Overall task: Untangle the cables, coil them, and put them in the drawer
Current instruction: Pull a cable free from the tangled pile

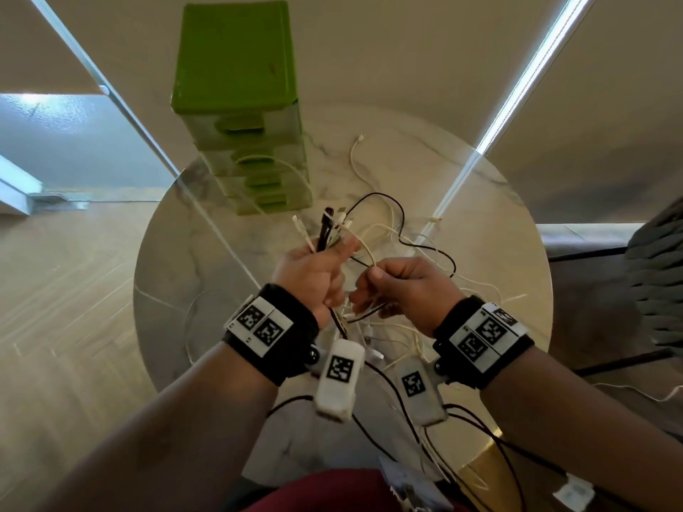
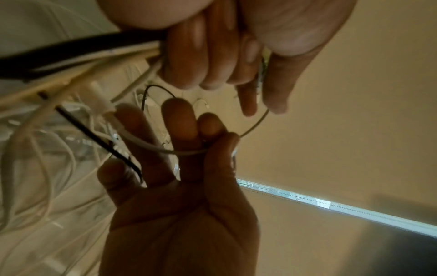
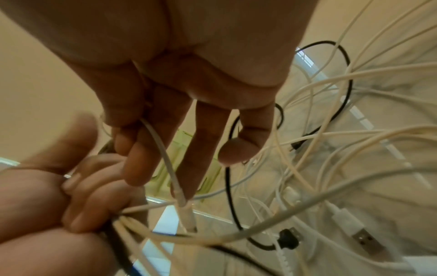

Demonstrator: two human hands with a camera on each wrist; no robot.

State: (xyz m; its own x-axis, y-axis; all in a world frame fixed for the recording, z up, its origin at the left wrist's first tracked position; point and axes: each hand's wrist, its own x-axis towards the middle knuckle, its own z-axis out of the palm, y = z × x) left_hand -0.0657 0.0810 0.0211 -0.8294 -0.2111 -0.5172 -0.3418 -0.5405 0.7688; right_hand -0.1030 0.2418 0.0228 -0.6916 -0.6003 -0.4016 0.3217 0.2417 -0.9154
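Observation:
My left hand [image 1: 325, 260] grips a bundle of white and black cable ends [image 1: 329, 227] that stick up above the round marble table [image 1: 491, 260]. Its fingers [image 2: 201, 56] curl round the bundle. Just to the right, my right hand [image 1: 373, 279] pinches one white cable [image 3: 163, 149] between thumb and forefinger; that cable loops back up into the left hand. The other right fingers [image 3: 203, 140] are spread. Below both hands lies the tangle of white and black cables [image 1: 399, 234]. The green drawer unit [image 1: 236, 105] stands at the table's far side with its drawers closed.
A loose white cable [image 1: 354, 160] lies beside the drawer unit, and another loops across the drawer fronts [image 1: 281, 168]. More cables trail off the table's near edge toward a white plug [image 1: 574, 491]. A dark chair [image 1: 658, 282] stands at the right, with wood floor on the left.

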